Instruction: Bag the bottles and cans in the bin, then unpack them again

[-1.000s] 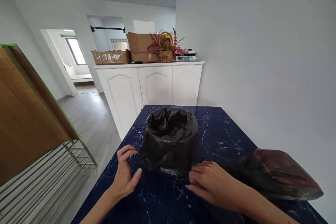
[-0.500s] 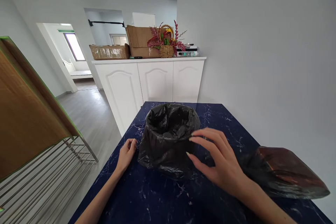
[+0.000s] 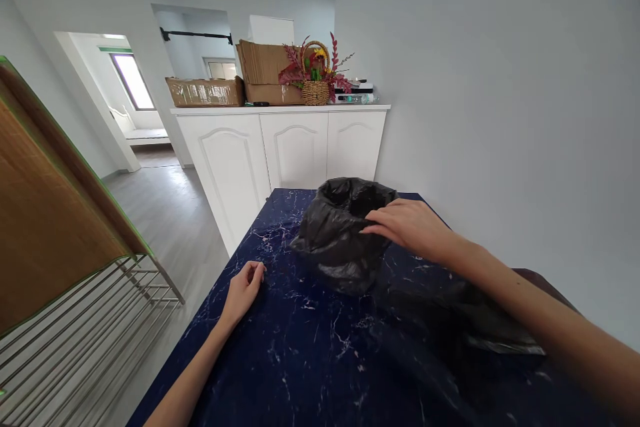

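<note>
A round trash bin (image 3: 345,247), wrapped in a black plastic bag folded over its rim, tilts at the far half of the dark blue marbled table (image 3: 300,367). The bag hides the bin itself. My right hand (image 3: 407,223) pinches the right side of the rim, thumb outside and fingers over the edge. My left hand (image 3: 245,288) rests on the table's left side, its fingers curled in with nothing visible in them. Under my right forearm lies another black plastic bag (image 3: 450,320), partly hidden, with a reddish-brown part at its far end.
Beyond the table stands a white cabinet (image 3: 300,147) bearing cardboard boxes (image 3: 205,92) and a wicker basket of flowers (image 3: 315,90). A metal rack (image 3: 100,333) with a brown board (image 3: 50,213) is at the left. A plain wall (image 3: 500,113) borders the right side.
My right hand has closed on the bin's rim and moved it away and to the right, tilting it. My left hand stays about where it was.
</note>
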A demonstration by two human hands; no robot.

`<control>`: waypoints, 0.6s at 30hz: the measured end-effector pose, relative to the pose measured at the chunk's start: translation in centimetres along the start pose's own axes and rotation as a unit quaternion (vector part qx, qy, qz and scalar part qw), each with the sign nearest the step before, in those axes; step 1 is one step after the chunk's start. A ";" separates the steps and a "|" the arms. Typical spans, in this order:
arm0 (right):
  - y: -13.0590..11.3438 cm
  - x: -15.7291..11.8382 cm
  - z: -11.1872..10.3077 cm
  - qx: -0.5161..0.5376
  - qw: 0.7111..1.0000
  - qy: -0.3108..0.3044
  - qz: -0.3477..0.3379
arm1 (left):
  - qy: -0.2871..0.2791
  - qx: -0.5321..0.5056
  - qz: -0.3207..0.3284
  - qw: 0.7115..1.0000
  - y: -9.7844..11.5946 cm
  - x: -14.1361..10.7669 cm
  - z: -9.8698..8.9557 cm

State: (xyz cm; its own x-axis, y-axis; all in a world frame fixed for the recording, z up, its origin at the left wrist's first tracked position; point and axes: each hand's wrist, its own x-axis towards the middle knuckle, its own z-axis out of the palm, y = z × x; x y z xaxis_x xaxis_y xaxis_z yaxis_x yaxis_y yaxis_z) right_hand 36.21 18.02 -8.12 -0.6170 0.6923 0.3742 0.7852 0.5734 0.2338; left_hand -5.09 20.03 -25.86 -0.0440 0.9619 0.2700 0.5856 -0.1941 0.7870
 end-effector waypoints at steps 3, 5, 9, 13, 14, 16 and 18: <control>3.4 -1.3 0.6 -0.041 0.995 -0.040 0.082 | -0.005 0.009 0.009 1.000 0.2 -0.2 -0.1; 5.6 -2.7 0.9 -0.065 0.985 -0.071 0.140 | -0.007 0.016 0.015 1.000 0.3 -0.4 -0.1; 9.0 -5.8 0.9 -0.077 0.966 -0.107 0.223 | -0.009 0.032 0.029 0.999 0.3 -0.7 -0.1; 10.6 -8.2 0.6 -0.080 0.953 -0.110 0.270 | -0.009 0.049 0.043 0.998 0.2 -1.2 -0.1; 10.8 -8.5 0.6 -0.080 0.950 -0.110 0.281 | -0.010 0.054 0.047 0.997 0.2 -1.4 -0.2; 10.9 -9.1 0.7 -0.079 0.945 -0.106 0.299 | -0.011 0.065 0.056 0.996 0.1 -1.8 -0.3; 10.5 -9.4 0.7 -0.079 0.946 -0.087 0.302 | -0.014 0.077 0.065 0.995 0.1 -2.1 -0.5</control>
State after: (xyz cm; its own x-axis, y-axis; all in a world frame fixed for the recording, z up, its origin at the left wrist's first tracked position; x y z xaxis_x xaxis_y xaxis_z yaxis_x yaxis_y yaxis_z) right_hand 50.19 17.80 -9.83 -0.0421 0.9421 0.3327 0.9870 -0.0125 0.1603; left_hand -5.33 17.87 -26.08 0.0624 0.9359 0.3467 0.7015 -0.2882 0.6518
